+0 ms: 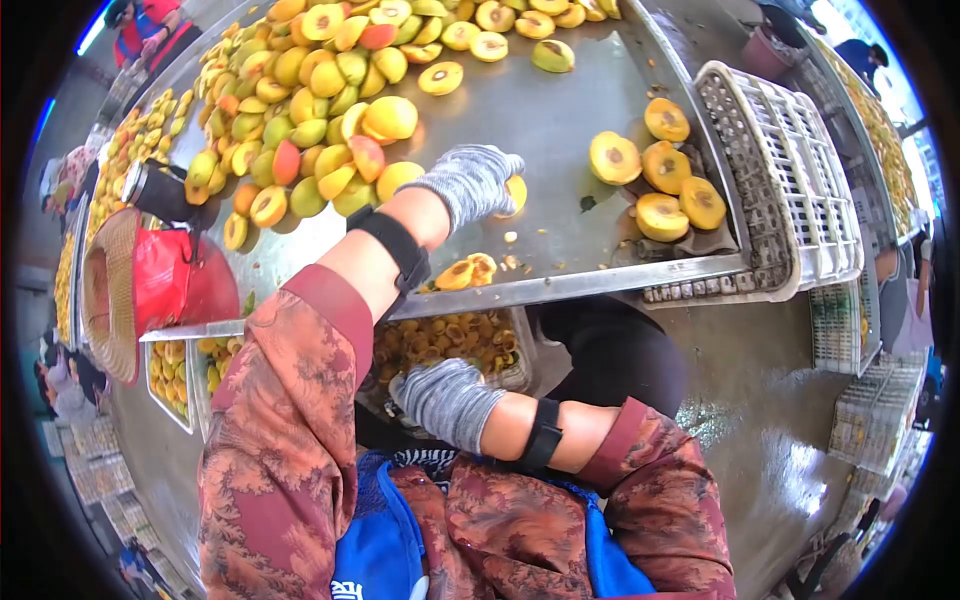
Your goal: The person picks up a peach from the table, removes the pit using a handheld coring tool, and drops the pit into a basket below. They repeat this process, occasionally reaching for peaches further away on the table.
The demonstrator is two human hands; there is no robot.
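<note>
My left hand [470, 185], in a grey knit glove, reaches over the metal table with its fingers curled round a yellow peach half [516, 195], which is mostly hidden. My right hand [450, 402], gloved the same way, is below the table edge in front of my body. It looks closed, and whatever its fingers may hold is hidden. Beneath the table, close to that hand, a crate holds many peach pieces [455, 340]. Small peach scraps [467, 272] lie near the table's front edge, below my left hand.
A large heap of peach halves [300, 100] covers the table's left and back. Several cut halves [662, 165] lie at the right, beside a white plastic crate [825, 190]. A red bag [185, 275] and straw hat [110, 290] are at the left. Other people [150, 30] are farther off.
</note>
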